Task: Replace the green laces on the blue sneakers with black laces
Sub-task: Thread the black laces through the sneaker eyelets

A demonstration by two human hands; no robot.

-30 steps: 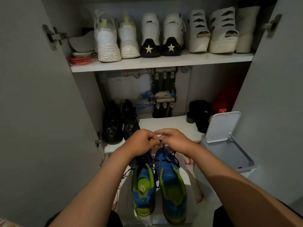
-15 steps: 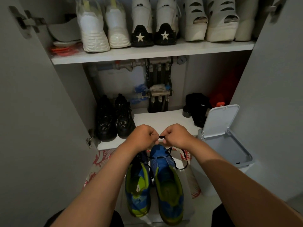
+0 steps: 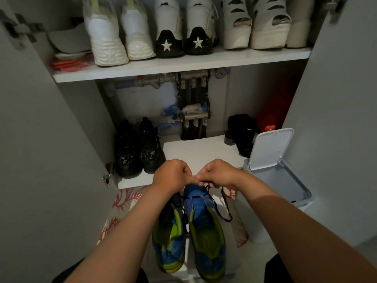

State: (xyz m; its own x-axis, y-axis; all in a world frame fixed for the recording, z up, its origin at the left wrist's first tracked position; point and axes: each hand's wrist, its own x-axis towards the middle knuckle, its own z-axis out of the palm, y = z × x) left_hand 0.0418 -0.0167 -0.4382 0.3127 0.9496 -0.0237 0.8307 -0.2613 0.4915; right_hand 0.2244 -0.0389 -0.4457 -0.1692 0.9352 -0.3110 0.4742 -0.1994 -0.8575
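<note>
Two blue sneakers with lime-green linings stand side by side on the floor, heels toward me: the left sneaker (image 3: 169,240) and the right sneaker (image 3: 206,231). A black lace (image 3: 224,209) runs from the right sneaker's toe end and hangs in a loop off its right side. My left hand (image 3: 173,175) and my right hand (image 3: 217,173) meet over the toes, both with curled fingers. My right hand pinches the black lace; my left hand's fingertips touch the same spot, its grip hidden. No green laces are visible.
An open cupboard stands ahead, its doors swung out on both sides. Black boots (image 3: 138,149) sit on the lower shelf (image 3: 195,148), white shoes (image 3: 122,31) on the upper one. A white bin (image 3: 275,172) with raised lid stands right of the sneakers. A red-patterned mat (image 3: 122,201) lies beneath.
The view has tilted down and moved closer. My hands stay together over the toes, and the black lace loop now hangs longer on the right sneaker's right side.
</note>
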